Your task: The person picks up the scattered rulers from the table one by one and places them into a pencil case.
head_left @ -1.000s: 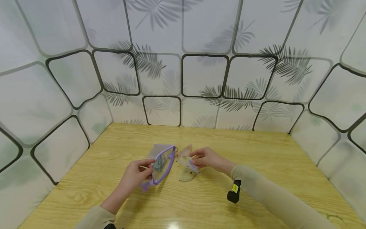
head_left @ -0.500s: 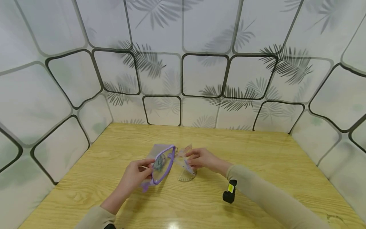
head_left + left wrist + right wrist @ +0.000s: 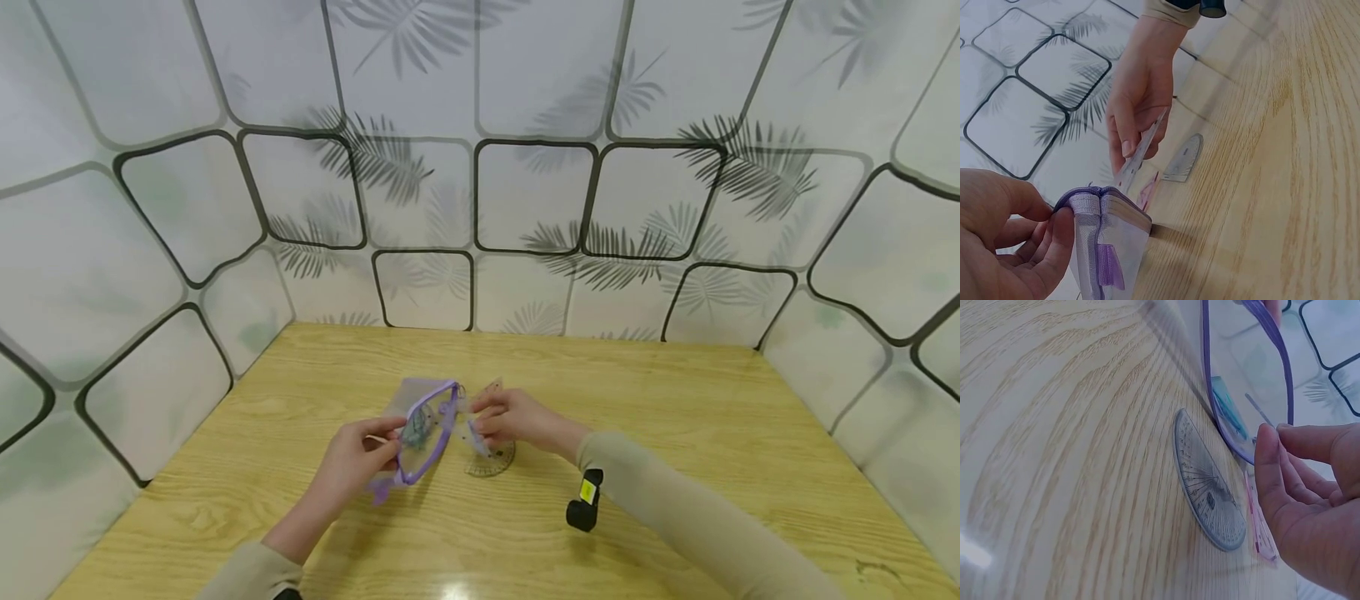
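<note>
— Where did we find the pouch (image 3: 442,444)?
— On the wooden table (image 3: 637,383), just left of the middle of our head view, its purple zipped rim gaping toward the right.
— And our left hand (image 3: 365,443)?
— Gripping that rim at its near left side; in the left wrist view we had thumb and fingers pinching the zipper edge.
— Our right hand (image 3: 517,417)?
— It pinched a thin clear piece (image 3: 1141,153) with markings between thumb and fingers, just beside the pouch's mouth. Whether the tip had crossed the rim, we couldn't tell.
— What lay around it?
— A clear protractor (image 3: 1207,484) rested flat on the wood near the right hand, and a pink-edged clear piece (image 3: 1261,528) lay just beyond it.
— Did we see anything within the pouch?
— Something teal (image 3: 1229,407) showed through, though we couldn't make out exactly what.
— And behind the table?
— A pale wall covering (image 3: 420,200) with dark rounded outlines and grey leaves.
</note>
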`<action>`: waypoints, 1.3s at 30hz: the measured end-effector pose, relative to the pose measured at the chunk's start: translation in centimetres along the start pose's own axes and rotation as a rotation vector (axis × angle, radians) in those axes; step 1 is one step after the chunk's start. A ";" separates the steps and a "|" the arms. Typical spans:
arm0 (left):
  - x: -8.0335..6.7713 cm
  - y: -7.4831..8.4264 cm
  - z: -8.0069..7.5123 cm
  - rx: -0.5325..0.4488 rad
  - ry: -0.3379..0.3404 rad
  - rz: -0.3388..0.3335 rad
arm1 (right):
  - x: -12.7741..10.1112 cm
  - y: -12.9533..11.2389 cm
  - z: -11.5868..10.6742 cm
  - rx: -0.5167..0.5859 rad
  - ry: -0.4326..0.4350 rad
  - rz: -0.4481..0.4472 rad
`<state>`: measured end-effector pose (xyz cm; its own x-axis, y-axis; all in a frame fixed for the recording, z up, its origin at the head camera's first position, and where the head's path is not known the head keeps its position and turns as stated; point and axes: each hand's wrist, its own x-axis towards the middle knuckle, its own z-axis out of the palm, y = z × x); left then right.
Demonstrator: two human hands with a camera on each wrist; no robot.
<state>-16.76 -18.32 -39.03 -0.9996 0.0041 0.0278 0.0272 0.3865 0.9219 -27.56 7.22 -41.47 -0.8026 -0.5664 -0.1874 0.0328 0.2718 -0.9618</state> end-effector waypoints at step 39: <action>0.0 0.2 0.2 -0.011 0.005 0.006 | 3.1 -1.0 2.8 0.136 0.023 0.042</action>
<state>-16.74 -18.09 -38.95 -0.9994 0.0015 0.0349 0.0329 0.3762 0.9260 -28.42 3.00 -41.67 -0.8123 -0.5383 -0.2245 0.1453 0.1861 -0.9717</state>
